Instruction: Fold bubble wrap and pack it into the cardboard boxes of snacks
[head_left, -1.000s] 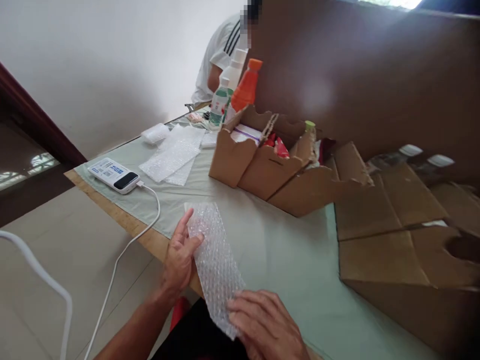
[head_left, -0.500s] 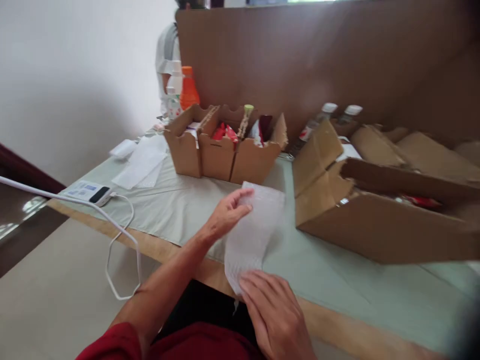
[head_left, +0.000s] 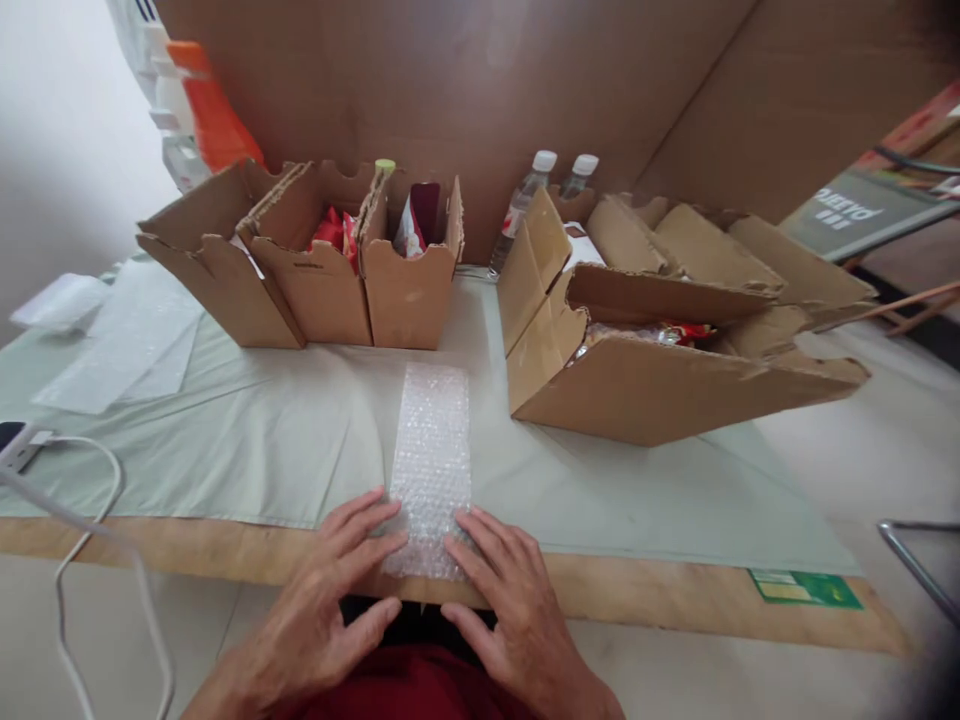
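A strip of bubble wrap (head_left: pixel 433 450) lies flat on the pale green cloth, its near end at the table's front edge. My left hand (head_left: pixel 337 580) is at its left side, fingers apart, with the fingertips on or just beside the strip's edge. On the other side, my right hand (head_left: pixel 510 590) has its fingers spread, and their tips touch the right edge of the strip. Both thumbs point inward below the table edge and do not meet. Neither hand grips anything.
Three upright cardboard boxes (head_left: pixel 409 300) holding packets stand behind the strip. A larger open carton (head_left: pixel 637 390) is to the right, with clear bottles (head_left: pixel 525 200) behind. More bubble wrap (head_left: pixel 127 340) and a white cable (head_left: pixel 112 500) lie left; an orange bottle (head_left: pixel 217 120) stands back left.
The bubble wrap has gone from being held by my left hand to lying flat and straight. My left hand has let go and come back to the near end. The view has turned right.
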